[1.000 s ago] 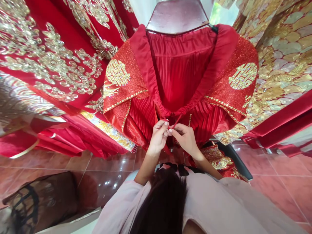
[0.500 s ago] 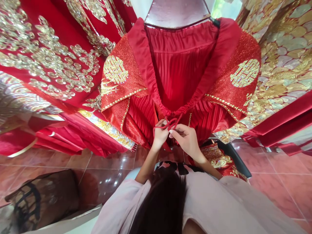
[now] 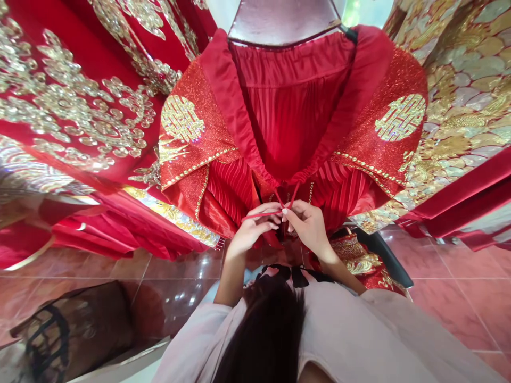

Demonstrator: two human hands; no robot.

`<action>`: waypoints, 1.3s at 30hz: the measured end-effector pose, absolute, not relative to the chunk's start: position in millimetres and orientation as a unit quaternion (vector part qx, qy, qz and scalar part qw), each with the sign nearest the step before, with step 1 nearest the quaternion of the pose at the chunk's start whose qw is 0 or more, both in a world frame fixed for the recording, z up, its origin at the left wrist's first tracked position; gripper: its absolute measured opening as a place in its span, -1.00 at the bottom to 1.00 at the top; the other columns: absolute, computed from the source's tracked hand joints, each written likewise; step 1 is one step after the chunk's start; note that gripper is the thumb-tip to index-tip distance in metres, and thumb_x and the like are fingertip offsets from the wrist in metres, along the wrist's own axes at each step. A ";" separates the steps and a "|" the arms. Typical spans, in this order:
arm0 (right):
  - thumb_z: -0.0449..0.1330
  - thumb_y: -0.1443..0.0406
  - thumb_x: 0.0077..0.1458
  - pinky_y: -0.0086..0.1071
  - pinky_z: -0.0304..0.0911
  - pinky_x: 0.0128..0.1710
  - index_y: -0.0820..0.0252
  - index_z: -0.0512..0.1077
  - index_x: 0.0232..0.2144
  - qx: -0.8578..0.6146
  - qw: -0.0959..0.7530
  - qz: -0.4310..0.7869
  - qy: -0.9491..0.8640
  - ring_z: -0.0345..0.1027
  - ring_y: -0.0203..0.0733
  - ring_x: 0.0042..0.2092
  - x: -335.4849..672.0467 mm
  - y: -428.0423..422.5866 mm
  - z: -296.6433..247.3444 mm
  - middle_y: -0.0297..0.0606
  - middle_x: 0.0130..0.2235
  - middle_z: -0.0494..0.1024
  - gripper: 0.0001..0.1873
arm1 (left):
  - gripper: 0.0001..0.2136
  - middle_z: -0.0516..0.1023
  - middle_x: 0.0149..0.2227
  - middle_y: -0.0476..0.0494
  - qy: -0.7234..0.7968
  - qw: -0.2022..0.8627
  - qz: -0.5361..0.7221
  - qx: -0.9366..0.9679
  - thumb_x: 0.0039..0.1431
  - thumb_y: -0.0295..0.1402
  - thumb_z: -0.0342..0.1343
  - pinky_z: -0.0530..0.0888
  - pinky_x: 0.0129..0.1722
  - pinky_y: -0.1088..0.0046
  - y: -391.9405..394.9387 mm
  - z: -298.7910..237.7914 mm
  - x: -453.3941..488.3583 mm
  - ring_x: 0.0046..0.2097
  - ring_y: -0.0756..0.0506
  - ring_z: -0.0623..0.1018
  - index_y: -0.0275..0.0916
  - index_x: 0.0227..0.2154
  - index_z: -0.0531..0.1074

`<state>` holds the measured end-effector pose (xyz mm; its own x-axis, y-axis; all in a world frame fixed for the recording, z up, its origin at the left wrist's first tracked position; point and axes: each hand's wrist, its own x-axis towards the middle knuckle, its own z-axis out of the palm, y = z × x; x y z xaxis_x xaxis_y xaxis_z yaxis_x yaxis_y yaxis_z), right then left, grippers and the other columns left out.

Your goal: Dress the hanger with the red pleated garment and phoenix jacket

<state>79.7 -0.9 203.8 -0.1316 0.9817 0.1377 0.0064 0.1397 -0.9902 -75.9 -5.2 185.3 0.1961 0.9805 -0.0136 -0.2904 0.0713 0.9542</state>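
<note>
A red pleated garment (image 3: 282,117) with a gathered collar hangs in front of me, its glittery red shoulder panels bearing gold round emblems. Two ends of a red drawstring (image 3: 280,198) come out at the bottom of the collar and cross just below it. At that crossing, my right hand (image 3: 309,226) pinches the cord between thumb and forefinger. My left hand (image 3: 253,229) touches it from the left, with one length of cord running sideways across its bent fingers. Both hands are close together, fingertips nearly meeting.
A dark hanger (image 3: 349,33) carries the garment. Red cloth with silver beading (image 3: 80,101) hangs at left, gold sequined cloth (image 3: 467,96) at right. A black tray (image 3: 385,260) with red and gold fabric stands below right. A brown bag (image 3: 88,324) is on the tiled floor.
The loops of cord between my hands are gone; the drawstring now shows a simple crossing. My left hand has shifted left and its fingers have straightened somewhat. The right hand stays nearly in place.
</note>
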 end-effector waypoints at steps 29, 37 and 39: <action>0.10 0.23 0.08 -0.50 0.16 -0.48 0.25 0.40 -0.47 -0.438 0.461 0.416 -0.650 0.29 -0.35 -0.54 79.0 -3.6 205.7 -0.32 -0.54 0.48 -0.80 | -0.30 0.35 -0.58 0.14 0.377 0.449 0.706 0.397 -0.13 -0.36 0.39 0.39 -0.42 0.66 12.6 200.3 -49.1 -0.53 0.10 0.38 -0.19 0.12 0.27; 0.10 0.22 0.06 -0.50 0.11 -0.50 0.26 0.37 -0.48 -0.416 0.455 0.452 -0.645 0.23 -0.37 -0.56 77.5 -6.7 209.9 -0.35 -0.58 0.42 -0.80 | -0.60 0.27 -0.51 0.11 0.453 0.272 0.778 0.340 -0.15 -0.48 0.21 0.36 -0.38 0.64 16.8 177.3 -72.7 -0.46 0.10 0.35 -0.24 -0.16 0.36; 0.10 0.22 0.07 -0.50 0.10 -0.52 0.26 0.36 -0.46 -0.414 0.455 0.459 -0.641 0.19 -0.39 -0.58 78.2 -8.0 210.3 -0.36 -0.59 0.40 -0.80 | -0.62 0.25 -0.48 0.09 0.479 0.216 0.798 0.295 -0.14 -0.42 0.14 0.37 -0.39 0.59 23.4 174.9 -93.5 -0.46 0.08 0.34 -0.25 -0.16 0.32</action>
<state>78.2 -8.0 210.3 -0.2436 0.9484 0.2032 0.1124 0.2357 -0.9653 -93.5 23.4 174.9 -0.7327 0.6276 0.2630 -0.0632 -0.4476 0.8920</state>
